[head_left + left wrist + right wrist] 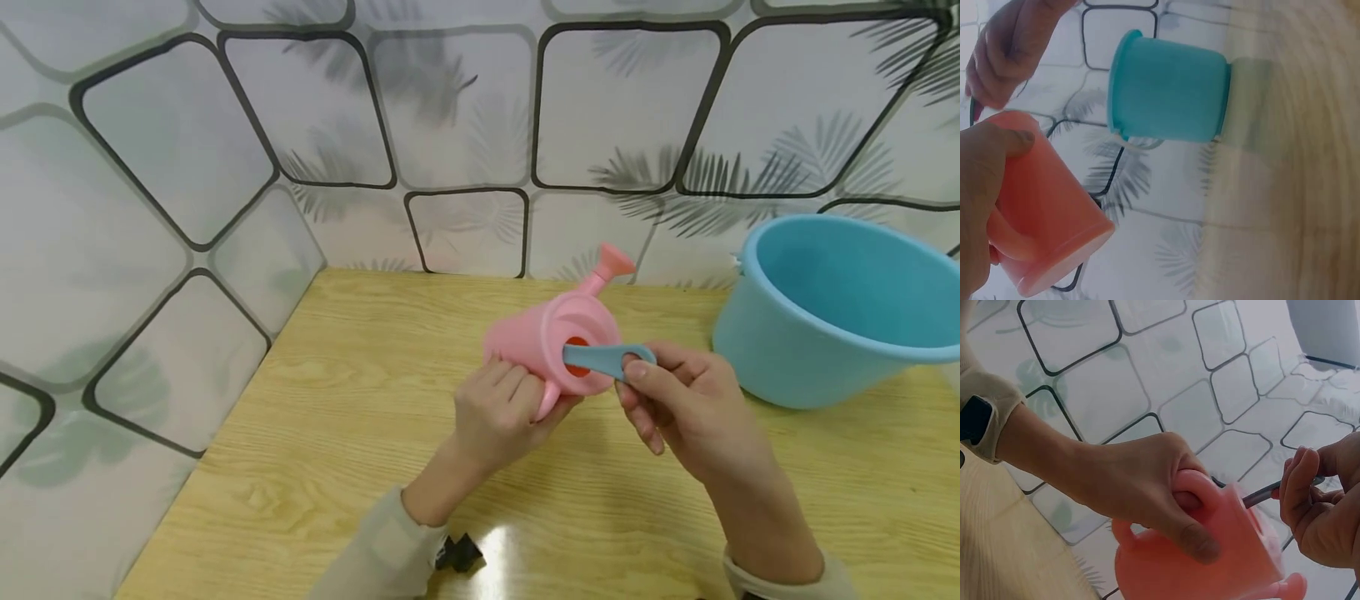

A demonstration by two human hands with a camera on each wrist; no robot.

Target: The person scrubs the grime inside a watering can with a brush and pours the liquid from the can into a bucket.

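My left hand (pixel 498 408) grips a pink toy watering can (pixel 517 329) by its handle, with the can tilted so its open top faces me and to the right. Its spout (pixel 611 264) points up and away. My right hand (pixel 693 408) pinches the end of a light blue handle (pixel 600 358) between thumb and fingers. The handle's other end reaches into the can's opening, where an orange-red patch (pixel 576 342) shows behind it. The far end of this blue-handled tool is hidden inside the can. In the right wrist view, the left thumb (pixel 1200 540) presses the can's side.
A light blue bucket (pixel 780 333) stands on the wooden table (pixel 337 400) to the right, close to the right hand. Patterned covering (pixel 465 108) rises behind the table and along its left side. A black piece (pixel 461 553) sits by the left sleeve.
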